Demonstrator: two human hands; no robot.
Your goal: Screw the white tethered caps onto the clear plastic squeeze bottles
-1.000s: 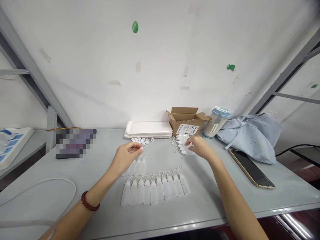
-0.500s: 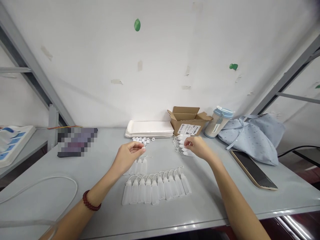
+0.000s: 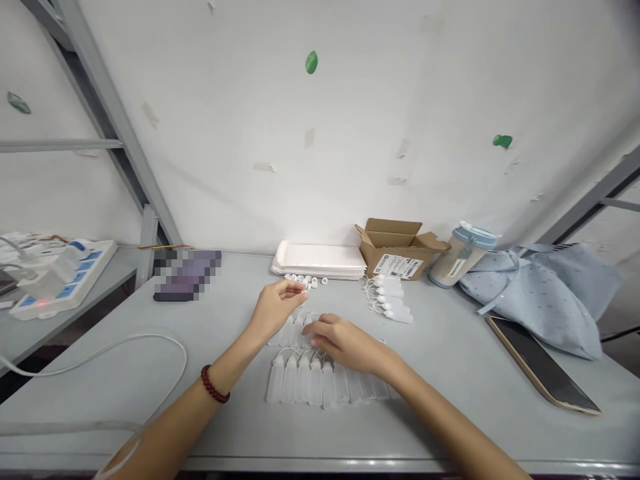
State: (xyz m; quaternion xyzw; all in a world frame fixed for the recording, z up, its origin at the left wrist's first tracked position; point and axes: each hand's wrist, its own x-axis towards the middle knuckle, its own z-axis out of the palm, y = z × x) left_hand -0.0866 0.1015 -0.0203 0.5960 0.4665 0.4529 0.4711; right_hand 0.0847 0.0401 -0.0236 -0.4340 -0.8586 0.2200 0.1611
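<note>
My left hand [image 3: 281, 305] is pinched closed just in front of a small heap of white caps [image 3: 314, 283]. What its fingertips hold, if anything, is too small to make out. My right hand [image 3: 343, 339] reaches across from the right, thumb and forefinger curved and apart over a short back row of small translucent squeeze bottles [image 3: 289, 331]. A longer front row of such bottles [image 3: 303, 383], each with a thin strap at its neck, lies below and is partly covered by that hand. Several capped bottles [image 3: 395, 300] lie stacked to the right.
Behind the caps lies a stack of white trays [image 3: 323, 257], beside an open cardboard box [image 3: 395, 250]. Further right are a blue-lidded cup [image 3: 460, 257], a pale blue cloth bag [image 3: 540, 293] and a phone [image 3: 543, 367]. At left are a white cable [image 3: 145, 337] and a power strip [image 3: 75, 280].
My right hand has left the stacked bottles and moved left and nearer, over the back row. My left hand keeps its pinch near the caps. The whole view has shifted.
</note>
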